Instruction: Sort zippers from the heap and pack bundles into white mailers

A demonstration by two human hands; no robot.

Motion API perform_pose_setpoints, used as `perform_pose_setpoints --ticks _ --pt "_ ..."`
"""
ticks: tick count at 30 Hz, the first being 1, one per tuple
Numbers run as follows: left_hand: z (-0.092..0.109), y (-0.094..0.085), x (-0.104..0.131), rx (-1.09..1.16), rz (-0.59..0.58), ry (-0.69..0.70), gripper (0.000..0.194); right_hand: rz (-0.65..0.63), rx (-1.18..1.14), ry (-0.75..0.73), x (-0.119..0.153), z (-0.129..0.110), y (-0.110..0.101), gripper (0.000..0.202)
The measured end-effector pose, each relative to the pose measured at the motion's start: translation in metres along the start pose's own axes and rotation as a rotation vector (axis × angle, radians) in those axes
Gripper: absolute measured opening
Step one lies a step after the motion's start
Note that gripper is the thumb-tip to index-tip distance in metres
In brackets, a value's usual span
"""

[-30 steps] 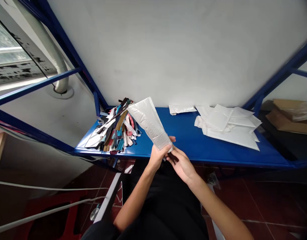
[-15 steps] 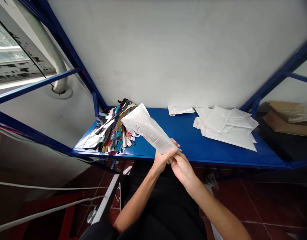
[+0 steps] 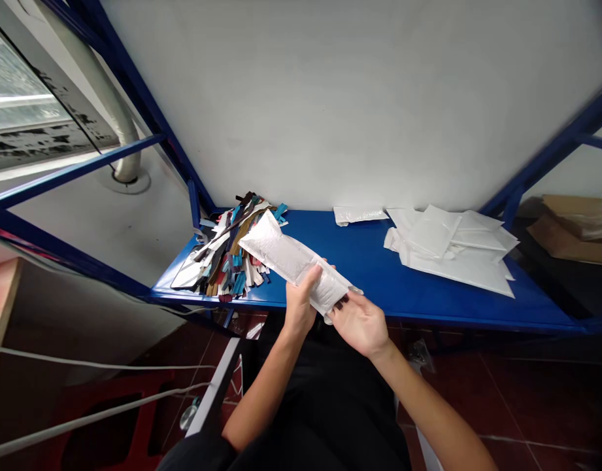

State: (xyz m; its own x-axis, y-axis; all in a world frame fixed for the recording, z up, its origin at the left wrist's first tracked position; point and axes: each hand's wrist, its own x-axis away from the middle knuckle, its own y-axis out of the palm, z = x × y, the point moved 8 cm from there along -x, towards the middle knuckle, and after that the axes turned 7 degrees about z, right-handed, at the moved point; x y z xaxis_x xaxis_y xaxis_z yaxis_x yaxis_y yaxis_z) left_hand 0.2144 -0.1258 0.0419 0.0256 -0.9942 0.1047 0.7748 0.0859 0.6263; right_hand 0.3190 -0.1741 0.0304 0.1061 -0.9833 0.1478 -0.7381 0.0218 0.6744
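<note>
A white bubble mailer (image 3: 285, 252) slants over the front of the blue table, its far end above a pile of zippers (image 3: 232, 252) in many colours. My left hand (image 3: 301, 297) is closed around the mailer's middle, thumb on top. At the near end of the mailer, my right hand (image 3: 362, 324) has its palm turned up and its fingers closed at the mouth, their tips partly hidden. A small dark strip shows there beside the fingertips; what it belongs to is hidden.
Several flat white mailers (image 3: 450, 242) lie heaped on the right of the blue table (image 3: 364, 258). A rolled white packet (image 3: 359, 214) rests by the back wall. Blue frame bars (image 3: 158, 137) rise on both sides. An open cardboard box (image 3: 575, 232) stands beyond the right end.
My left hand has slid up to the mailer's middle. The mailer's near end has widened, and a dark strip now shows at its mouth by my right fingers.
</note>
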Motion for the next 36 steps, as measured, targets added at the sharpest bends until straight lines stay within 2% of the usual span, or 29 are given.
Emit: perform_pose_setpoints --ticks 2,4,6,9,11,14,17,20,22,24,26,27,28,31,32,34,36 --pt "-0.008 0.005 0.008 -0.04 0.024 -0.007 0.045 -0.038 0.003 -0.011 0.006 0.0 0.003 0.069" --pt "-0.017 0.016 0.019 -0.04 -0.027 -0.013 0.04 -0.05 0.053 -0.055 0.01 -0.003 0.004 0.092" --pt "-0.024 0.026 0.027 -0.019 -0.089 -0.048 0.037 -0.033 0.101 -0.093 0.01 -0.007 0.005 0.102" --pt "-0.025 0.031 0.025 0.006 -0.102 -0.118 0.037 0.017 0.116 -0.088 0.008 -0.011 0.008 0.09" --pt "-0.016 0.023 0.01 0.046 -0.002 -0.112 0.041 0.008 0.113 -0.098 0.01 -0.016 0.014 0.08" --pt "0.003 0.001 -0.013 0.133 0.214 0.008 0.046 -0.042 0.172 -0.167 0.019 -0.025 0.019 0.065" --pt "0.013 -0.011 -0.018 0.16 0.297 0.117 0.052 -0.053 0.297 -0.194 0.026 -0.025 0.017 0.051" --pt "0.009 -0.012 -0.007 0.14 0.304 0.159 0.052 -0.075 0.363 -0.144 0.021 -0.012 0.014 0.059" --pt "0.006 -0.008 -0.001 0.109 0.264 0.169 0.046 -0.086 0.379 -0.154 0.014 -0.005 0.01 0.068" --pt "0.006 -0.004 0.0 0.106 0.23 0.193 0.045 -0.005 0.402 -0.281 0.007 -0.009 0.001 0.068" --pt "0.008 -0.002 -0.005 0.144 0.249 0.232 0.05 0.193 0.411 -0.479 0.003 -0.021 -0.014 0.067" --pt "0.008 -0.001 -0.01 0.163 0.266 0.248 0.052 0.271 0.402 -0.527 -0.001 -0.023 -0.02 0.067" --pt "0.005 0.001 -0.014 0.168 0.277 0.257 0.054 0.301 0.38 -0.514 -0.008 -0.021 -0.023 0.068" --pt "-0.014 0.006 -0.027 0.067 0.29 0.255 0.055 0.213 0.25 -0.294 -0.051 -0.007 -0.02 0.061" --pt "-0.022 0.005 -0.03 -0.013 0.27 0.252 0.056 0.214 0.204 -0.265 -0.068 -0.009 -0.023 0.058" --pt "-0.035 0.001 -0.037 -0.207 0.177 0.266 0.059 0.311 0.154 -0.332 -0.102 -0.032 -0.04 0.056" --pt "-0.039 -0.012 -0.045 -0.366 0.046 0.3 0.066 0.334 0.199 -0.361 -0.139 -0.061 -0.059 0.061"
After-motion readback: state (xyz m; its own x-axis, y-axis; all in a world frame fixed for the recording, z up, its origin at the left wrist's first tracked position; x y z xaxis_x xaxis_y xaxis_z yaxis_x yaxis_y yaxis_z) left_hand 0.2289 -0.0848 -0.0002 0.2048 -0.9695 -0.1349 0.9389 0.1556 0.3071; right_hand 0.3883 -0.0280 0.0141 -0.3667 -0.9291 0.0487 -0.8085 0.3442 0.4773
